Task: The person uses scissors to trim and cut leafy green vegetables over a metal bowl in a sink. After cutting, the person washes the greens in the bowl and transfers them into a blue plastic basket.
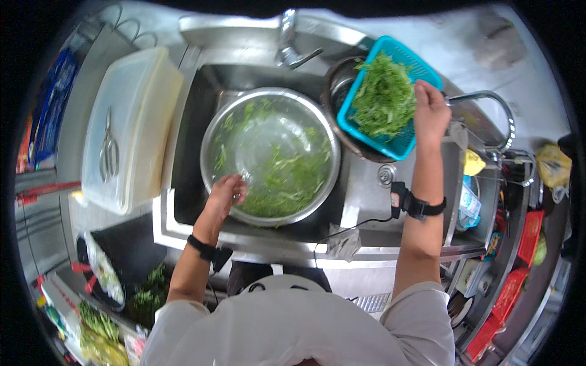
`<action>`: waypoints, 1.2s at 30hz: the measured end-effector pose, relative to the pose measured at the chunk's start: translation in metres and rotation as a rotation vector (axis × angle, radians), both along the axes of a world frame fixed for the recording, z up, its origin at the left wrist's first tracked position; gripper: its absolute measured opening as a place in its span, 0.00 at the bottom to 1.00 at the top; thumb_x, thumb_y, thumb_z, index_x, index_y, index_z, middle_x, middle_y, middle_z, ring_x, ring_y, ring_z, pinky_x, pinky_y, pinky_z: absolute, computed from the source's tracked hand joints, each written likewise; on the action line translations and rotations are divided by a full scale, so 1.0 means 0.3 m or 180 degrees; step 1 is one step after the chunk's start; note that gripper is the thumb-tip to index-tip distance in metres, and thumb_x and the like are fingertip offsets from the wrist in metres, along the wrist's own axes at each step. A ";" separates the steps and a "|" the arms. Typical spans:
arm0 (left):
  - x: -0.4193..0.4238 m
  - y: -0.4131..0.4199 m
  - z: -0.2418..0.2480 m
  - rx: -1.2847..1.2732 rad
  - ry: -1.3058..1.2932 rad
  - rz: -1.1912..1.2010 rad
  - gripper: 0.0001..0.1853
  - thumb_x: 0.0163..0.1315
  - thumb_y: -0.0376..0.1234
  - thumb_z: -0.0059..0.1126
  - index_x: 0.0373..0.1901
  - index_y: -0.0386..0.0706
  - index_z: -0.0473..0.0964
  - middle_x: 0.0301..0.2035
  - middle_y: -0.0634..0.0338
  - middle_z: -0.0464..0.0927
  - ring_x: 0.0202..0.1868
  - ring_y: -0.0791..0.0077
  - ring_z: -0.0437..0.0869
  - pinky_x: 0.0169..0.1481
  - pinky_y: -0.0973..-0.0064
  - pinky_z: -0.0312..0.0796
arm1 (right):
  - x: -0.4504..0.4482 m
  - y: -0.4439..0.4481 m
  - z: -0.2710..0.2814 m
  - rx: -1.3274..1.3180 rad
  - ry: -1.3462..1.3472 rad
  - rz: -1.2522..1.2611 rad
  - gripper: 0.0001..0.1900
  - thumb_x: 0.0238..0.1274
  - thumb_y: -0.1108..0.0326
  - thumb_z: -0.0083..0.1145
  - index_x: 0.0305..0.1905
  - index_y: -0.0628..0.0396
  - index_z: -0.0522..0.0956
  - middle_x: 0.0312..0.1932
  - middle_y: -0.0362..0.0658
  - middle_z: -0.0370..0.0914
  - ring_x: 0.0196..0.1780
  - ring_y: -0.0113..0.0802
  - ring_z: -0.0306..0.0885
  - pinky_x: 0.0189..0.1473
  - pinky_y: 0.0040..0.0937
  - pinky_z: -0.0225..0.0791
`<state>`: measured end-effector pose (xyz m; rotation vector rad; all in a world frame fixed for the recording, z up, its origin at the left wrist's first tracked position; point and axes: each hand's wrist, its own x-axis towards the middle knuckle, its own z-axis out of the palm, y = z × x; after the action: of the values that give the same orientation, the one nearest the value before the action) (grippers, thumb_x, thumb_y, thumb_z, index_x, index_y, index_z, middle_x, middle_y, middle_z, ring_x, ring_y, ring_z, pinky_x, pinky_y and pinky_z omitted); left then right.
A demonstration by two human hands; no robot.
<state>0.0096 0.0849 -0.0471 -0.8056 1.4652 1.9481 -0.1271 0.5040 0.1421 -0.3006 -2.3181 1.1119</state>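
A large steel bowl point(207, 151) of water stands in the sink, with shredded leafy greens point(293, 176) floating in it. My left hand point(226, 192) is over the bowl's near left rim, fingers loosely curled and apart, with nothing visible in them. To the right, a teal plastic basket point(361, 130) holds a heap of wet shredded greens point(384, 98). It sits tilted on a dark round metal pot point(334, 91). My right hand point(431, 110) is at the basket's right rim, fingertips by the greens; whether it grips the rim is hidden.
Behind the bowl rises a faucet point(288, 55). Scissors point(109, 153) lie on a lidded plastic bin point(132, 114) at left. A drain point(387, 175) lies right of the bowl, and a grey cloth point(343, 242) hangs over the front edge. A curved spout point(501, 105) stands at right.
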 end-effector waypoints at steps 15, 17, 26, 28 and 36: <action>-0.021 0.003 -0.187 -0.2297 0.1568 -0.2725 0.19 0.60 0.39 0.57 0.49 0.38 0.75 0.37 0.52 0.81 0.36 0.59 0.83 0.40 0.65 0.74 | 0.271 -0.390 -0.686 0.0592 -0.2433 0.0924 0.10 0.58 0.65 0.56 0.41 0.56 0.82 0.31 0.53 0.81 0.36 0.42 0.82 0.41 0.35 0.72; -0.068 0.034 -0.202 -0.2349 0.1475 -0.2981 0.19 0.58 0.39 0.58 0.49 0.40 0.75 0.39 0.49 0.81 0.40 0.54 0.82 0.44 0.62 0.74 | 0.270 -0.361 -0.762 0.1155 -0.2774 0.0887 0.10 0.59 0.65 0.54 0.40 0.57 0.82 0.33 0.54 0.81 0.39 0.48 0.82 0.44 0.40 0.72; -0.190 0.294 -0.280 -0.3141 0.1374 -0.3520 0.22 0.57 0.39 0.58 0.53 0.44 0.72 0.42 0.48 0.79 0.47 0.52 0.80 0.51 0.60 0.73 | 0.427 -0.446 -1.006 0.1070 -0.3642 0.1240 0.29 0.56 0.62 0.58 0.63 0.55 0.66 0.47 0.58 0.78 0.52 0.55 0.75 0.54 0.45 0.69; -0.207 0.336 -0.304 -0.3108 0.1817 -0.3516 0.25 0.57 0.41 0.58 0.57 0.46 0.69 0.48 0.47 0.75 0.51 0.51 0.77 0.53 0.60 0.72 | 0.441 -0.464 -1.030 0.0992 -0.3587 0.1356 0.31 0.55 0.63 0.58 0.65 0.54 0.63 0.46 0.58 0.78 0.51 0.56 0.76 0.53 0.46 0.69; -0.337 0.570 -0.428 -0.2903 0.1965 -0.3260 0.37 0.60 0.48 0.57 0.70 0.55 0.54 0.65 0.41 0.57 0.61 0.45 0.68 0.66 0.55 0.60 | 0.401 -0.440 -1.023 0.0442 -0.3051 0.0353 0.35 0.54 0.65 0.59 0.67 0.52 0.58 0.46 0.61 0.76 0.47 0.57 0.77 0.48 0.48 0.71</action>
<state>-0.0914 0.2559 -0.1754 0.3279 2.4845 0.6946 -0.0068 0.3720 -0.1648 -0.7950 -3.2537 0.9572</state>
